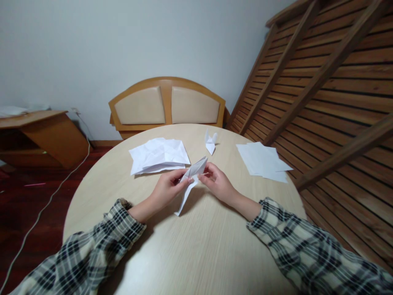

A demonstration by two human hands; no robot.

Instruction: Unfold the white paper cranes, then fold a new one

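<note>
White paper, creased into a narrow pointed shape, is what both hands are on: the folded piece (198, 166) is raised over the near-middle of the round table (221, 250), its tip slanting up and away, a long flap (185, 200) hanging down toward the wearer. The left hand (168, 185) is clamped on it, thumb across the near face and fingers behind. The right hand (218, 182) has thumb and fingertips closed at the right-hand edge; exactly which layer they pinch is too small to tell.

Paper this thin probably forgives little. If the right fingertips pull while the left thumb bears down, a layer could tear at the crease or slip out of line. The flap has no finger along its length, so it may swing, bend or pick up a stray crease should the grip turn. Squeezing too hard near the tip could blunt it.

Beyond the hands, a stack of creased sheets (159, 153) lies just past the left one, near enough for a knuckle to nudge it. A small folded figure (210, 146) sits farther back, and a careless reach might knock it. Loose flat sheets (260, 159), well apart at the right, could slide if a sleeve (294, 241) brushed them.
</note>
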